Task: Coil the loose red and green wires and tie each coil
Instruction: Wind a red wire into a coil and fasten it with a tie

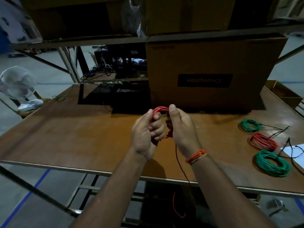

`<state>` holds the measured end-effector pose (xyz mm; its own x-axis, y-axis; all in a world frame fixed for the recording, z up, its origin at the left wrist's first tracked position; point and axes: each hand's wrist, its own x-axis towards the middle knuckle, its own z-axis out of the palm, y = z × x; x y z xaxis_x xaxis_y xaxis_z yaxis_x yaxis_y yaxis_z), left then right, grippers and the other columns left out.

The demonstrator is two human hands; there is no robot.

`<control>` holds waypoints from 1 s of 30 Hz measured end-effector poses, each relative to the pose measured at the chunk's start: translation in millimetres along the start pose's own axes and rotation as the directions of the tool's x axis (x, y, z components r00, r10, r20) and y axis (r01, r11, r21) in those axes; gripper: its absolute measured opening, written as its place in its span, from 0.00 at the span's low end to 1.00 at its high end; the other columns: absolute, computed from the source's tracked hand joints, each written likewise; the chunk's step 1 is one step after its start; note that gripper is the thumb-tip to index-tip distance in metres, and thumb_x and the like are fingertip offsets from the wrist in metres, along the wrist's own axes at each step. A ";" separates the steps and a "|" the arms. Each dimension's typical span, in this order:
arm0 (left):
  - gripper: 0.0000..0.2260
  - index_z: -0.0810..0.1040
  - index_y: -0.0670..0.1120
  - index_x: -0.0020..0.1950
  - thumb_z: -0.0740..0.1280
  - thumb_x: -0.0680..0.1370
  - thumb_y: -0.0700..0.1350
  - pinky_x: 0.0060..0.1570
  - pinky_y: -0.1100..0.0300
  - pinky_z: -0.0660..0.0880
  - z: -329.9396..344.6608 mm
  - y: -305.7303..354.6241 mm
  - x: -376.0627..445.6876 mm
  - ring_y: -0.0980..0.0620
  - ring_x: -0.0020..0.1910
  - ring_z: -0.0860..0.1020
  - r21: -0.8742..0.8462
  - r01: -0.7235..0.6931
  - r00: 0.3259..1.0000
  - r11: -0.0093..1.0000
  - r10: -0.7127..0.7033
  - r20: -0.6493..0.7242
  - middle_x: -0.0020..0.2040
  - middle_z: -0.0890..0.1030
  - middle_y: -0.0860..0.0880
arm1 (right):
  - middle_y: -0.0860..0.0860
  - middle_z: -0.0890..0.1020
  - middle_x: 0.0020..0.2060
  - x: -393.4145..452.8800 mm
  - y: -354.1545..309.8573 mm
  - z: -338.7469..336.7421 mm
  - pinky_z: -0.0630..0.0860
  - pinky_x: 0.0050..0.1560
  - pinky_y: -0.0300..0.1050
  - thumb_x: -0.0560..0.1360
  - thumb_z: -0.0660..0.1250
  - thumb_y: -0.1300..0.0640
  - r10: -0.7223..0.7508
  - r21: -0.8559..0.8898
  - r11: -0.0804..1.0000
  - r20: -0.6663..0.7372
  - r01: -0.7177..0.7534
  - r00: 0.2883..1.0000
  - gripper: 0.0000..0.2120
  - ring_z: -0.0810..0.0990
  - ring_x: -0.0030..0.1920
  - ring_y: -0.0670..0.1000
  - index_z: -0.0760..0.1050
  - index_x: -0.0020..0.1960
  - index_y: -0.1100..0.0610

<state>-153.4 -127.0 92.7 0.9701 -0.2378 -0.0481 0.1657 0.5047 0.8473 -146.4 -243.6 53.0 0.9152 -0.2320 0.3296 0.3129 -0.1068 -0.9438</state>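
While the red coil [160, 109] is being held above the tabletop [92, 135] at centre, both hands, left [146, 135] and right [182, 130], are gripping it closed, keeping loops gathered; the tail is trailing toward 6 o'clock, untied.

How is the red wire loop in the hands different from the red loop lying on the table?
The red coil in the hands is held up off the table, gripped by the left hand and the right hand; the red coil on the table lies flat, untouched. The held coil has a long loose tail hanging past the table edge; the lying one has black ties beside it. Both are red wire wound in rings.
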 end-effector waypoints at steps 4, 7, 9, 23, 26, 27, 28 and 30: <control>0.16 0.69 0.45 0.41 0.53 0.87 0.47 0.19 0.68 0.67 -19.7 1.9 18.0 0.61 0.18 0.71 -0.089 0.040 0.998 0.995 -0.044 -0.034 0.21 0.72 0.53 | 0.53 0.69 0.32 3.6 2.3 -8.0 0.66 0.31 0.47 0.84 0.56 0.40 0.054 -0.072 0.997 0.159 -0.043 0.986 0.22 0.68 0.31 0.52 0.70 0.41 0.55; 0.17 0.69 0.46 0.41 0.53 0.87 0.49 0.20 0.66 0.59 -41.4 -1.4 37.9 0.59 0.20 0.60 -0.202 0.037 0.999 0.979 -0.031 0.034 0.25 0.64 0.55 | 0.50 0.75 0.34 2.2 9.4 -16.4 0.72 0.33 0.42 0.84 0.61 0.46 0.090 -0.156 0.986 0.196 -0.059 0.977 0.15 0.74 0.33 0.48 0.75 0.48 0.57; 0.17 0.69 0.47 0.40 0.52 0.87 0.50 0.19 0.66 0.57 -52.0 0.7 46.9 0.60 0.21 0.58 -0.227 0.041 0.999 0.973 -0.037 0.024 0.26 0.62 0.56 | 0.50 0.77 0.36 0.1 12.8 -21.9 0.75 0.36 0.39 0.82 0.66 0.54 0.099 -0.218 0.974 0.175 -0.059 0.980 0.05 0.77 0.34 0.45 0.76 0.52 0.56; 0.15 0.70 0.46 0.45 0.51 0.88 0.48 0.28 0.62 0.67 -68.1 -3.5 60.4 0.56 0.27 0.67 -0.079 -0.179 0.978 0.981 0.169 -0.122 0.30 0.69 0.54 | 0.47 0.80 0.48 -41.7 11.4 -11.2 0.78 0.45 0.50 0.81 0.64 0.52 -0.016 -0.717 0.613 0.408 0.332 0.913 0.07 0.78 0.47 0.50 0.79 0.56 0.50; 0.15 0.69 0.44 0.45 0.51 0.88 0.47 0.32 0.59 0.71 -63.7 -17.3 52.8 0.52 0.31 0.71 0.297 -0.263 0.952 0.918 0.297 -0.077 0.31 0.73 0.52 | 0.47 0.79 0.43 -44.5 -3.6 -1.7 0.78 0.42 0.54 0.79 0.64 0.52 -0.105 -0.653 0.611 0.494 0.448 0.863 0.05 0.78 0.43 0.51 0.78 0.50 0.51; 0.15 0.69 0.43 0.44 0.52 0.88 0.46 0.32 0.58 0.72 -62.4 -21.0 49.5 0.51 0.31 0.73 0.384 -0.284 0.944 0.878 0.326 -0.046 0.31 0.74 0.51 | 0.47 0.79 0.42 -43.5 -9.9 -0.9 0.78 0.41 0.53 0.78 0.65 0.52 -0.121 -0.628 0.634 0.495 0.451 0.860 0.05 0.77 0.42 0.50 0.78 0.49 0.51; 0.15 0.69 0.42 0.44 0.52 0.88 0.45 0.33 0.59 0.72 -61.2 -24.1 45.6 0.51 0.31 0.73 0.442 -0.302 0.941 0.845 0.340 -0.007 0.32 0.75 0.51 | 0.46 0.80 0.42 -41.1 -14.7 -1.0 0.78 0.41 0.52 0.78 0.66 0.53 -0.128 -0.610 0.656 0.491 0.445 0.862 0.04 0.78 0.42 0.49 0.79 0.48 0.51; 0.16 0.69 0.42 0.43 0.52 0.88 0.44 0.33 0.60 0.71 -62.5 -30.4 39.4 0.53 0.31 0.73 0.520 -0.330 0.935 0.787 0.347 0.069 0.32 0.75 0.52 | 0.46 0.82 0.44 -35.0 -23.0 -2.8 0.80 0.44 0.51 0.77 0.68 0.53 -0.134 -0.587 0.684 0.484 0.434 0.865 0.03 0.80 0.44 0.47 0.81 0.48 0.51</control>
<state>-109.2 -99.8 32.0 0.9526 -0.1052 0.2854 -0.2823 0.0442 0.9583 -186.3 -235.8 63.2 0.8727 0.2812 0.3992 0.4618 -0.7408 -0.4878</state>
